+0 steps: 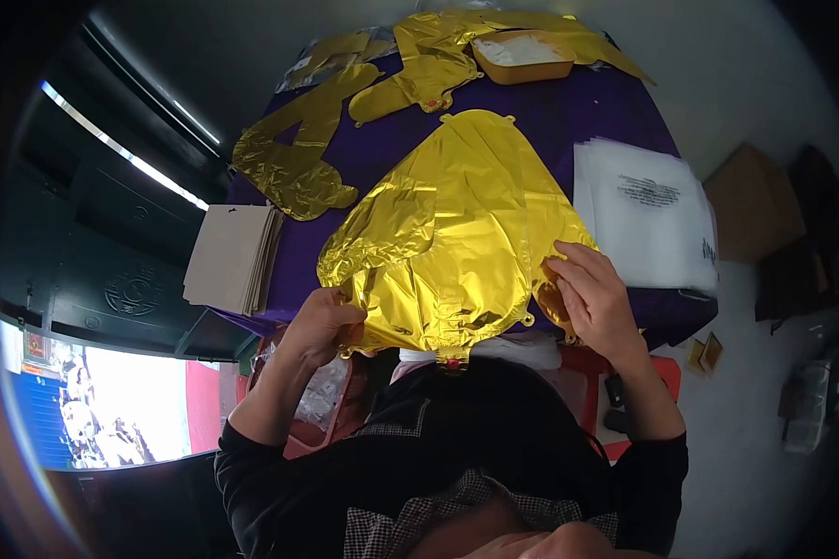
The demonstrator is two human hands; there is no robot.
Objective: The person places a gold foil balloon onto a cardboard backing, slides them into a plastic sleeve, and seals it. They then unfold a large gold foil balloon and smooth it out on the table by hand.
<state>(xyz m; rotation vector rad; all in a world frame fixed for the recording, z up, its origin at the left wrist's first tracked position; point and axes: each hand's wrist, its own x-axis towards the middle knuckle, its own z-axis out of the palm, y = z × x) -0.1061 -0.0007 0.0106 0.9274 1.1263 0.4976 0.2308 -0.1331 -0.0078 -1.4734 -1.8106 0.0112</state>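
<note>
A gold foil balloon, flat and uninflated, lies at the near side of the purple-covered table, its lower edge hanging towards my lap. At the bottom edge it has a small tab with a red mark. My left hand is closed on the balloon's lower left corner, thumb and fingers pinching the foil. On the right side, my right hand has bent fingers gripping the balloon's right edge, where the foil folds over. The part under the right fingertips is hidden.
More flat gold foil balloons lie across the far side of the purple tablecloth. A yellow tray holds white material. Brown cardboard sheets sit left; printed clear plastic bags are stacked right. A cardboard box stands beyond.
</note>
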